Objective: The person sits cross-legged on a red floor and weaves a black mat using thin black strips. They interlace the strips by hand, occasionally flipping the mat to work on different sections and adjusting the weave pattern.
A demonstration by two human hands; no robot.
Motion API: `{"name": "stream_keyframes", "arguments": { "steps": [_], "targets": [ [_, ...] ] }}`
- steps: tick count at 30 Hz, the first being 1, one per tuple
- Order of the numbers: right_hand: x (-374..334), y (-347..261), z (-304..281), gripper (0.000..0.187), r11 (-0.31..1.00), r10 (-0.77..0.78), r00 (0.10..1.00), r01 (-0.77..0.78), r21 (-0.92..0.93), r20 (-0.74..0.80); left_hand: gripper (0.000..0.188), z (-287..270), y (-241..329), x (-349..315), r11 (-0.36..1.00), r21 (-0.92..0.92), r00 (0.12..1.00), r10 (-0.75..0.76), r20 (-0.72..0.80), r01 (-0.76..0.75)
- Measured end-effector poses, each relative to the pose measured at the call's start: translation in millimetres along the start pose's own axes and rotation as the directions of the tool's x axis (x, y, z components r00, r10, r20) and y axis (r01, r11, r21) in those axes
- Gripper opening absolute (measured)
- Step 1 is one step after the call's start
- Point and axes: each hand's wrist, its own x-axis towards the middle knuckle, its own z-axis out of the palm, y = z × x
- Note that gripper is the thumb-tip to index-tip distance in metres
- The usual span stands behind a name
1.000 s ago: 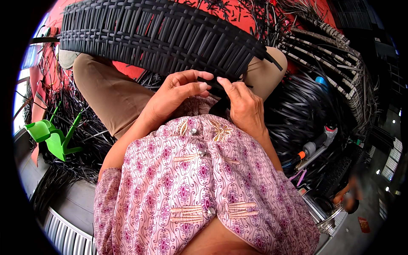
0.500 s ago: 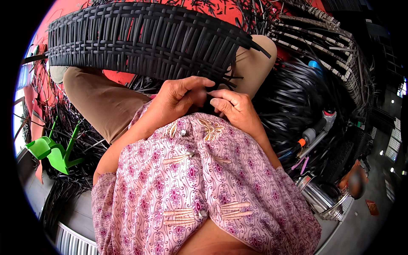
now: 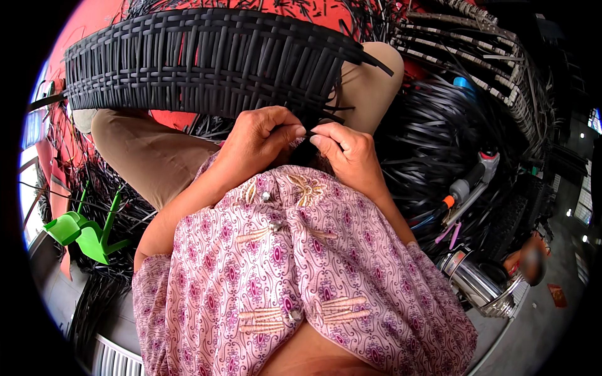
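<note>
red ground cover (image 3: 88, 31) shows beyond the hands, seen past the edges of the work; grey floor (image 3: 539, 326) lies well out to the right hand's side, nearer the body. a loose heap of glossy black strips (image 3: 426, 147) spreads just outward of the right hand, with a grey-and-orange handled tool (image 3: 461, 191) on it, nearer the body than that hand, and a shiny metal cylinder (image 3: 473, 282) nearer still. farther beyond the right hand, a frame with pale-banded bars (image 3: 464, 56). outward of the left hand, a green plastic piece (image 3: 94, 241) sits among more dark strips. the black woven panel (image 3: 200, 69) arches across the person's legs, directly beyond both hands; its near edge runs close past the left knuckles, and loose strip ends stick out beyond the right hand. both forearms come up and inward over the patterned shirt (image 3: 276, 250). left hand (image 3: 260, 138) bent at the wrist, thumb and forefinger narrowed almost to a pinch; right hand (image 3: 348, 149) opposite, fingers curled, thumb near the forefinger. fingertips nearly meet, with something small and dark between them; cannot tell whether either hand grips it.
</note>
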Motion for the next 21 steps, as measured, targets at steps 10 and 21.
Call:
{"name": "stream_keyframes", "arguments": {
  "steps": [10,21],
  "targets": [
    [26.8,32.8,-20.2,0.019,0.967,0.203,0.913,-0.131,0.216,-0.353,0.019,14.6,-4.9,56.5,0.946,0.265,0.955,0.238,-0.179,-0.186],
    [46.9,46.1,-0.5,0.020,0.877,0.348,0.891,-0.199,0.438,-0.292,0.029,35.8,-4.7,74.9,0.694,0.718,0.928,0.300,-0.222,-0.053]
  ]
}}
